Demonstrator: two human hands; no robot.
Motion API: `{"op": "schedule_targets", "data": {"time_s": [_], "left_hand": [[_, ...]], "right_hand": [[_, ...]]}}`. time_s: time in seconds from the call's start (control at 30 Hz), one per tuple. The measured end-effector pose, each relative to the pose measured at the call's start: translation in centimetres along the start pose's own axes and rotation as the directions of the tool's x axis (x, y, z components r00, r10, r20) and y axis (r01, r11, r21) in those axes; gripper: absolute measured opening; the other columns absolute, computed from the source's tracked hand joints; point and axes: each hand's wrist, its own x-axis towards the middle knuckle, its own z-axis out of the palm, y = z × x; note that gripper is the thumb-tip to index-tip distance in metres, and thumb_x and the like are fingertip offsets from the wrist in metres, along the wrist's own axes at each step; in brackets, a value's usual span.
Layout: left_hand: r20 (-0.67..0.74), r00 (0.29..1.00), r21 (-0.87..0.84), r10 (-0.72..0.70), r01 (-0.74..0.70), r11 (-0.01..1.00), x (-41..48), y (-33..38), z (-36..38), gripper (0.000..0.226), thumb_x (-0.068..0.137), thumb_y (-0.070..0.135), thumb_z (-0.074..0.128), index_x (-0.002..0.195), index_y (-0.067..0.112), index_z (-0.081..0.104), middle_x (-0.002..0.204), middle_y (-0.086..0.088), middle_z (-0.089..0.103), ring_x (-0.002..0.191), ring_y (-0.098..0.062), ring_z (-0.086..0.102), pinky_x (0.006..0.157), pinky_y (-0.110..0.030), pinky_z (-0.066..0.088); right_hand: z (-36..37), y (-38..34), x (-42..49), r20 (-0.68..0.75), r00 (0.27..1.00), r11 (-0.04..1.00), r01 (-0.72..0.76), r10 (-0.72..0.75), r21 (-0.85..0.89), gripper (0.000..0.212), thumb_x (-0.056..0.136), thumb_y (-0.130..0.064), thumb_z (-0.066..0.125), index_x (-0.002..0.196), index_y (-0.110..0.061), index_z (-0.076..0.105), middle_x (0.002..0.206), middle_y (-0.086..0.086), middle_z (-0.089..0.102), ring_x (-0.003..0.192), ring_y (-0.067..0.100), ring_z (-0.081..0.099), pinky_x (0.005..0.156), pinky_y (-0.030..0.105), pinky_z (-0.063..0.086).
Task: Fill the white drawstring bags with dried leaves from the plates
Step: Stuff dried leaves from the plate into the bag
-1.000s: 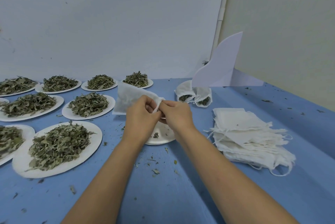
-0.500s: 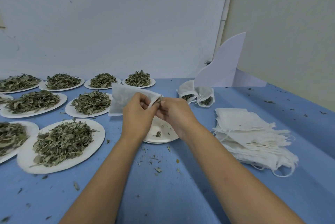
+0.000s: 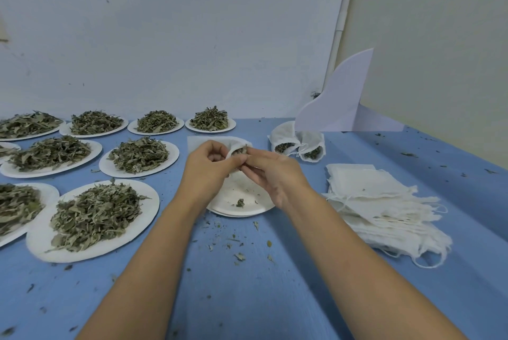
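Drawstring bag [image 3: 235, 145] held just above near-empty plate [image 3: 248, 209]. Left hand [image 3: 209, 172] pinches the mouth rim; right hand [image 3: 275, 174] pinches the opposite edge. Cloth likely thin, limp and light; dried leaves [image 3: 240, 150] brittle. Best gripped at the hem.

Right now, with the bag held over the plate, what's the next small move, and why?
Probably tuck the leaves showing at the mouth of the bag deeper in with the right hand, the left hand holding its grip. Both hands pinch the bag at its mouth, leaves sit right at the opening, and the plate below holds only crumbs.
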Motion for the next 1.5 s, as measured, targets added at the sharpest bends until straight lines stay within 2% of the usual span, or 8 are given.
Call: {"op": "schedule_targets", "data": {"time_s": [0.2,0.4,0.77,0.83,0.93,1.07,1.3,1.5], "left_hand": [[-0.092,0.99,-0.147,-0.103,0.089,0.985,0.0,-0.2,0.5,0.026,0.075,0.017,0.079,0.077,0.015,0.054,0.068,-0.002,0.057,0.06,-0.011,0.053,0.059,-0.02,0.046],[-0.137,0.982,-0.192,-0.134,0.106,0.976,0.2,0.0,0.6,0.028,0.074,0.012,0.08,0.073,0.014,0.052,0.062,0.002,0.056,0.047,-0.003,0.051,0.049,-0.014,0.044],[-0.298,0.951,-0.056,-0.088,0.075,0.996,0.2,-0.1,0.9,0.026,0.081,0.011,0.071,0.07,0.018,0.048,0.063,-0.001,0.047,0.054,-0.012,0.04,0.042,-0.014,0.034],[-0.317,0.946,-0.021,-0.07,0.067,0.998,0.2,0.0,0.8,0.025,0.081,0.011,0.068,0.068,0.019,0.048,0.059,0.004,0.044,0.05,-0.009,0.038,0.044,-0.015,0.035],[-0.32,0.946,0.021,-0.054,0.064,0.998,0.1,-0.1,0.9,0.025,0.081,0.009,0.065,0.067,0.019,0.046,0.057,0.005,0.038,0.049,-0.01,0.034,0.048,-0.022,0.032],[-0.329,0.944,0.064,-0.035,0.059,0.996,0.0,-0.1,0.7,0.026,0.079,0.006,0.06,0.065,0.019,0.042,0.058,0.005,0.035,0.048,-0.01,0.03,0.048,-0.024,0.027],[-0.366,0.93,0.051,-0.026,0.048,0.998,0.1,-0.2,0.5,0.03,0.079,0.0,0.057,0.063,0.019,0.04,0.058,0.004,0.034,0.051,-0.013,0.03,0.051,-0.028,0.029],[-0.317,0.947,-0.003,-0.056,0.058,0.998,0.2,-0.3,0.4,0.032,0.079,0.013,0.071,0.068,0.019,0.042,0.061,0.0,0.039,0.055,-0.016,0.037,0.053,-0.029,0.034]], "right_hand": [[0.6,0.7,-0.1,-0.019,0.962,0.891,0.244,-0.272,-0.384,0.018,0.081,0.004,0.067,0.097,-0.001,0.073,0.087,0.012,0.073,0.074,0.013,0.068,0.072,0.019,0.057],[0.8,-0.2,-0.6,0.077,0.987,0.961,0.153,-0.139,-0.231,0.028,0.089,0.013,0.05,0.114,0.005,0.062,0.094,0.012,0.065,0.081,0.015,0.065,0.074,0.016,0.056],[0.5,0.0,0.0,-0.037,0.972,0.944,0.214,-0.231,-0.25,0.021,0.082,0.014,0.06,0.093,-0.002,0.066,0.082,0.01,0.067,0.072,0.014,0.066,0.068,0.017,0.057],[-0.1,0.1,0.2,-0.009,0.965,0.862,0.228,-0.261,-0.453,0.021,0.08,0.012,0.063,0.091,-0.006,0.068,0.084,0.01,0.067,0.077,0.019,0.067,0.077,0.026,0.058],[-0.6,0.3,0.3,0.121,0.962,0.528,0.237,-0.245,-0.815,0.021,0.08,0.008,0.062,0.088,-0.007,0.074,0.088,0.011,0.072,0.078,0.017,0.065,0.082,0.029,0.056],[-0.4,-0.3,-0.1,0.221,0.961,0.252,0.258,-0.164,-0.933,0.019,0.083,-0.004,0.061,0.09,-0.014,0.076,0.09,0.009,0.073,0.076,0.02,0.066,0.053,0.009,0.044],[0.1,0.6,-0.3,0.277,0.959,0.037,0.279,-0.056,-0.959,0.017,0.079,-0.007,0.07,0.093,-0.014,0.076,0.098,0.002,0.072,0.088,0.011,0.059,0.066,0.017,0.044],[0.2,1.2,-0.2,0.32,0.944,0.03,0.323,-0.078,-0.946,0.024,0.078,-0.002,0.061,0.093,-0.016,0.074,0.093,0.004,0.068,0.078,0.012,0.049,0.06,0.02,0.037]]}}
